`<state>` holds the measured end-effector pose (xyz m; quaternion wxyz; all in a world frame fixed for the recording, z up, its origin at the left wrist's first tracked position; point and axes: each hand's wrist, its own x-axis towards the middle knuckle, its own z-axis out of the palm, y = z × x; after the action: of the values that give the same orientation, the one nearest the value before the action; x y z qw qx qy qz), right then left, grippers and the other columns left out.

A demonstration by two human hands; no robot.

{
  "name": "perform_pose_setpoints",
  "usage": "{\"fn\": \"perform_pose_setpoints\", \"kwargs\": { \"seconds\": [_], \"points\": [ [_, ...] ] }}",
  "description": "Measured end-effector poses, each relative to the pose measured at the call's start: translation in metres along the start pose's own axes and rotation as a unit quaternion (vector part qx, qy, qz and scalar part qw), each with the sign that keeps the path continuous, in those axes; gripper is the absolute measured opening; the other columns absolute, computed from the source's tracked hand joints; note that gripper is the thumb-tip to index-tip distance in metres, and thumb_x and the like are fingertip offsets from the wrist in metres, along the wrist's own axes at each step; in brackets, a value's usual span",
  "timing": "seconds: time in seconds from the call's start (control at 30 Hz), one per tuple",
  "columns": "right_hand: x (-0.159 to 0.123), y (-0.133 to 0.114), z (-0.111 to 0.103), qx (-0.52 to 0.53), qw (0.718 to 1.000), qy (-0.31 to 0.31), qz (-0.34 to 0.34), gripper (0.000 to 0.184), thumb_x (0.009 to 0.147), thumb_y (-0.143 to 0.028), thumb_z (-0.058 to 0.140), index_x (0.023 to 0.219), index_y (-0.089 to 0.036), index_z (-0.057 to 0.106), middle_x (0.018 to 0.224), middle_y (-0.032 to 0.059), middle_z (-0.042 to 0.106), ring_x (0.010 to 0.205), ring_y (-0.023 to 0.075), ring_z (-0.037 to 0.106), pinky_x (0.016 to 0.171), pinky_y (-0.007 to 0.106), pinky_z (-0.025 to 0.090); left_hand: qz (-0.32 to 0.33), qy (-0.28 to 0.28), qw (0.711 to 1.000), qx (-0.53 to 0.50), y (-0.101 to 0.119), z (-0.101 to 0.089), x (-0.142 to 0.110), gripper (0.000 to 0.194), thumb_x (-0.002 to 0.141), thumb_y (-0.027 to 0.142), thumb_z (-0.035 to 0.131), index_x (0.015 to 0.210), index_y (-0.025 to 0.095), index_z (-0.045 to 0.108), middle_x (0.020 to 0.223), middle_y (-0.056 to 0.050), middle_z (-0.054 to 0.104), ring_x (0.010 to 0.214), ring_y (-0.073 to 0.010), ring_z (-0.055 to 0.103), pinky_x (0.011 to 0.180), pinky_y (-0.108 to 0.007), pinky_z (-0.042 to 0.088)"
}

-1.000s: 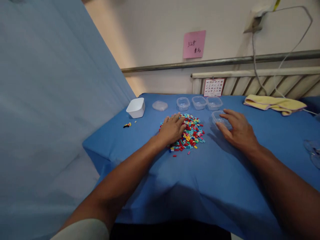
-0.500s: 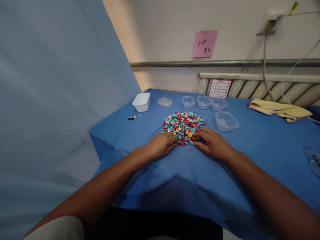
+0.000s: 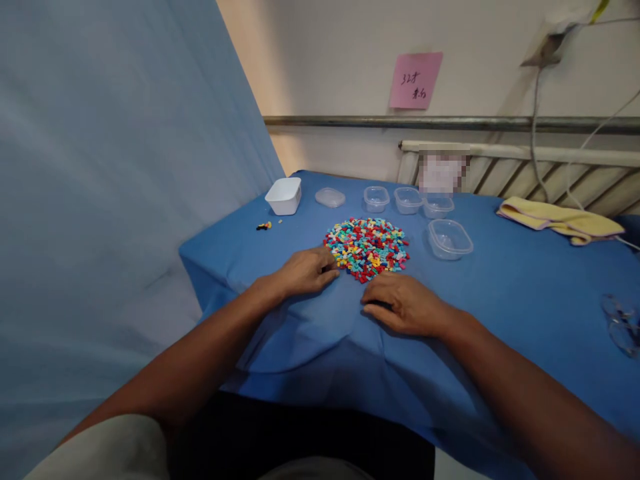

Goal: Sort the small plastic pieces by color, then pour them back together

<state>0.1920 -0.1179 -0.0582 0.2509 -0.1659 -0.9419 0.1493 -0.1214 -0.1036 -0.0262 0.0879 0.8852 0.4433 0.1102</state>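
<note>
A round heap of small coloured bricks lies on the blue tablecloth. My left hand rests palm down at the heap's near left edge, its fingertips touching the outer bricks, fingers loosely together and flat. My right hand lies flat on the cloth just in front of the heap, fingers pointing left, a short way from the bricks. Neither hand visibly holds anything. An open clear plastic tub stands to the right of the heap.
At the back stand a white tub, a clear lid and three small clear tubs. A few loose bricks lie at the left. A yellow towel is far right. A blue curtain hangs on the left.
My right hand left the clear tub and came to the heap, then drew back onto the cloth. My left hand slid off the heap to its near left edge. The heap now looks rounder.
</note>
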Motion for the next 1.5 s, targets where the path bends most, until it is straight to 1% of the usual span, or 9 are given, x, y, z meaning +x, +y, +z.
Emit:
{"fn": "perform_pose_setpoints", "kwargs": {
  "seconds": [0.13, 0.27, 0.37, 0.5, 0.73, 0.93, 1.23, 1.37, 1.5],
  "points": [
    [0.004, 0.009, 0.01, -0.033, 0.997, 0.065, 0.019, 0.025, 0.112, -0.035, 0.066, 0.13, -0.026, 0.081, 0.136, 0.0143, 0.081, 0.126, 0.0325, 0.076, 0.109, 0.055, 0.064, 0.021, 0.042, 0.999, -0.005, 0.001, 0.011, 0.014, 0.019, 0.109, 0.032, 0.057, 0.103, 0.021, 0.071, 0.106, -0.009, 0.072, 0.105, -0.0249, 0.068, 0.097, -0.038, 0.055],
    [-0.004, 0.018, 0.004, -0.031, 0.99, 0.128, 0.041, 0.026, 0.113, -0.033, 0.065, 0.133, -0.027, 0.08, 0.142, 0.0136, 0.079, 0.13, 0.0324, 0.075, 0.114, 0.057, 0.062, 0.003, 0.073, 0.997, -0.015, 0.021, 0.013, 0.016, 0.022, 0.112, 0.039, 0.057, 0.107, 0.021, 0.068, 0.109, -0.01, 0.071, 0.106, -0.0259, 0.068, 0.095, -0.04, 0.055],
    [-0.009, 0.024, -0.004, -0.062, 0.981, 0.159, 0.095, 0.026, 0.113, -0.035, 0.064, 0.132, -0.026, 0.079, 0.138, 0.015, 0.08, 0.128, 0.0347, 0.076, 0.113, 0.058, 0.062, 0.015, 0.021, 1.0, -0.016, 0.04, 0.007, 0.012, 0.03, 0.108, 0.05, 0.066, 0.115, 0.021, 0.067, 0.115, -0.01, 0.07, 0.104, -0.0268, 0.067, 0.089, -0.039, 0.055],
    [-0.019, 0.038, -0.012, -0.119, 0.962, 0.176, 0.172, 0.03, 0.111, -0.042, 0.065, 0.132, -0.024, 0.078, 0.126, 0.0165, 0.082, 0.119, 0.0389, 0.077, 0.107, 0.06, 0.063, 0.014, -0.032, 0.999, -0.014, 0.051, -0.001, 0.005, 0.022, 0.105, 0.039, 0.071, 0.116, 0.021, 0.066, 0.121, -0.011, 0.068, 0.105, -0.0267, 0.067, 0.089, -0.039, 0.055],
    [-0.029, 0.048, -0.016, -0.13, 0.953, 0.135, 0.237, 0.033, 0.112, -0.047, 0.062, 0.125, -0.023, 0.08, 0.11, 0.0129, 0.083, 0.095, 0.033, 0.078, 0.084, 0.047, 0.062, 0.044, -0.054, 0.994, -0.082, 0.035, -0.006, -0.008, 0.007, 0.106, 0.024, 0.062, 0.103, 0.021, 0.068, 0.108, -0.007, 0.069, 0.1, -0.0225, 0.067, 0.092, -0.036, 0.055],
    [-0.029, 0.05, -0.008, -0.097, 0.97, 0.104, 0.199, 0.028, 0.108, -0.041, 0.07, 0.127, -0.022, 0.079, 0.114, 0.0124, 0.083, 0.103, 0.0315, 0.078, 0.089, 0.044, 0.062, 0.039, -0.02, 0.998, -0.047, 0.016, 0.002, 0.012, 0.016, 0.105, 0.016, 0.057, 0.102, 0.021, 0.072, 0.104, -0.006, 0.074, 0.095, -0.0216, 0.068, 0.091, -0.036, 0.054],
    [-0.016, 0.047, 0.003, -0.05, 0.977, 0.137, 0.156, 0.018, 0.107, -0.019, 0.068, 0.121, -0.023, 0.08, 0.111, 0.0095, 0.083, 0.102, 0.0265, 0.079, 0.09, 0.039, 0.063, 0.01, 0.132, 0.991, -0.033, -0.011, 0.009, 0.055, 0.012, 0.105, 0.018, 0.061, 0.106, 0.018, 0.073, 0.109, -0.01, 0.072, 0.103, -0.0242, 0.069, 0.093, -0.037, 0.055],
    [-0.01, 0.041, 0.004, -0.056, 0.973, 0.172, 0.143, 0.015, 0.109, -0.019, 0.067, 0.117, -0.023, 0.079, 0.112, 0.0105, 0.083, 0.102, 0.0266, 0.079, 0.091, 0.041, 0.064, 0.025, 0.187, 0.979, -0.072, 0.021, -0.003, 0.042, 0.014, 0.111, 0.03, 0.062, 0.108, 0.021, 0.072, 0.105, -0.008, 0.072, 0.102, -0.0233, 0.069, 0.093, -0.037, 0.055],
    [-0.01, 0.033, 0.004, -0.04, 0.978, 0.175, 0.108, 0.015, 0.109, -0.021, 0.071, 0.122, -0.022, 0.079, 0.113, 0.0099, 0.083, 0.105, 0.0257, 0.08, 0.093, 0.041, 0.066, 0.215, 0.004, 0.961, -0.175, 0.084, 0.001, 0.016, 0.018, 0.116, 0.03, 0.057, 0.112, 0.021, 0.071, 0.104, -0.006, 0.077, 0.094, -0.0185, 0.072, 0.084, -0.032, 0.057]
  ]
}}
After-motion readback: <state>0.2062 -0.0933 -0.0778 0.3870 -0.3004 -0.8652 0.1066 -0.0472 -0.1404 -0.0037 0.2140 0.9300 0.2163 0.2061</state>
